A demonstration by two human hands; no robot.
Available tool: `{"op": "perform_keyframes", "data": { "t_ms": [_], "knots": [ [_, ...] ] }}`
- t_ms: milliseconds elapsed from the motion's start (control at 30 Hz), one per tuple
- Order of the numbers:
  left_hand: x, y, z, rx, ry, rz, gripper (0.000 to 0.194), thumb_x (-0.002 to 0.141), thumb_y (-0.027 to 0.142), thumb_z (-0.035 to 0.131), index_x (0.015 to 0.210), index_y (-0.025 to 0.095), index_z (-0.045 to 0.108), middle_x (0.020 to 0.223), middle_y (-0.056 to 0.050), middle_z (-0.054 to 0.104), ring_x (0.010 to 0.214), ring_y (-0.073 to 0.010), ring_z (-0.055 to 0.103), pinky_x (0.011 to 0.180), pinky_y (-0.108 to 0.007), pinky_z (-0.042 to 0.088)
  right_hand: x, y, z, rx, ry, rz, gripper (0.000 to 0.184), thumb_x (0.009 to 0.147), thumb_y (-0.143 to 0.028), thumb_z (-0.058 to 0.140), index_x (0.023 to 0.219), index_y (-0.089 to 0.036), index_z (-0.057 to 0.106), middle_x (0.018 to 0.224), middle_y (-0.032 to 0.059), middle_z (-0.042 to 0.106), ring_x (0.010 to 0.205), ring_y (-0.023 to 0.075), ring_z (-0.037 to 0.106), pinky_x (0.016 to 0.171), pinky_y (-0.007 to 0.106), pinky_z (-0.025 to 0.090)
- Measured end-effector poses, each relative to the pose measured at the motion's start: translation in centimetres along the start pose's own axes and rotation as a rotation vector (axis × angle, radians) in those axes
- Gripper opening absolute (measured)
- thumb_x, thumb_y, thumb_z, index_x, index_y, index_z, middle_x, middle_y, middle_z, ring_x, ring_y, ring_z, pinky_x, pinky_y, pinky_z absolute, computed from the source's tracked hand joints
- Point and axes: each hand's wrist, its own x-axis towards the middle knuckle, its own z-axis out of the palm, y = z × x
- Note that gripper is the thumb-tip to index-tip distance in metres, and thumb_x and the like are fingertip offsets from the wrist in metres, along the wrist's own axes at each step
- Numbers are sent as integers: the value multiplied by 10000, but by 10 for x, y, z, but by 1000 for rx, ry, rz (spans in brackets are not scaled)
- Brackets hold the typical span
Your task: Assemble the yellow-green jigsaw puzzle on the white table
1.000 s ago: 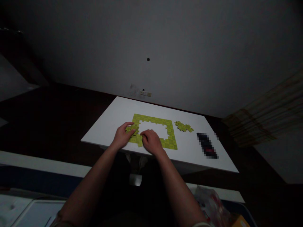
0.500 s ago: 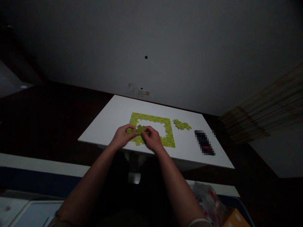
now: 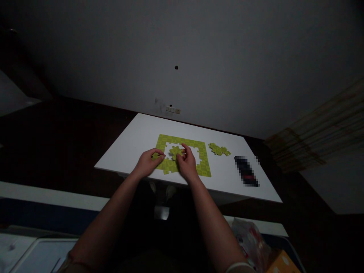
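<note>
holding yellow-green puzzle chunk (image 3: 175, 152) in right hand (image 3: 187, 163), long axis sideways

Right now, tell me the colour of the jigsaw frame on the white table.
The jigsaw frame is yellow-green with a faint grid of squares, shown best in the head view.

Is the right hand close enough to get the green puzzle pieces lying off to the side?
Probably yes. The right hand is nearer to the loose green puzzle pieces than the left is. Only the flat right side of the puzzle frame lies between them, but that hand is on a puzzle piece now.
</note>
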Motion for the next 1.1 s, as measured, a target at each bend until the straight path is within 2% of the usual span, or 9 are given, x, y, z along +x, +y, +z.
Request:
{"op": "perform_keyframes", "data": {
  "t_ms": [100,200,267,467,733,1000,1100],
  "knots": [
    [0,0,0,-5,-8,5,334,872,567,838,997,258,851,1092,-98,882,1062,-340,801,1013,-456,619,1,-5,0,63,23,90,470,965,-406,680,1393,-218,727,1072,76,757,768,201,660,724,347,586],
    [0,0,-1,2,-23,-16,368,874,593,831,999,247,840,1091,-97,878,1037,-325,796,983,-445,623,0,-13,-2,41,-37,102,340,963,-419,665,1211,-224,793,873,25,722,743,216,638,717,352,547],
    [0,0,-1,11,-32,-32,385,874,602,825,1007,241,832,1093,-96,876,1019,-316,792,949,-435,629,-1,-19,-4,9,-57,92,307,964,-433,682,1160,-233,809,836,14,715,756,223,641,733,356,532],
    [1,-1,0,14,-31,-23,369,880,592,804,1006,246,823,1095,-98,868,1004,-306,790,943,-436,630,-2,-28,-7,-34,-59,73,302,965,-458,681,1133,-247,818,839,15,718,787,233,657,787,375,538],
    [0,-2,0,13,-18,-32,353,884,573,805,1004,242,833,1083,-91,865,984,-297,783,924,-419,624,-1,-25,-6,-24,13,118,327,930,-460,689,1136,-233,805,836,13,723,764,228,663,782,379,546],
    [2,-8,3,139,170,-70,281,920,495,730,1020,245,812,1016,-68,843,934,-291,747,887,-400,575,-2,-29,-5,-102,27,118,303,939,-432,660,1124,-236,797,860,29,763,774,238,691,780,384,543],
    [3,-8,4,144,188,-75,259,937,477,720,1023,248,804,1026,-66,842,942,-290,742,893,-395,570,-1,-28,-5,-110,21,125,322,947,-432,651,1161,-236,791,881,36,772,760,235,685,762,381,536]
  ]
}}
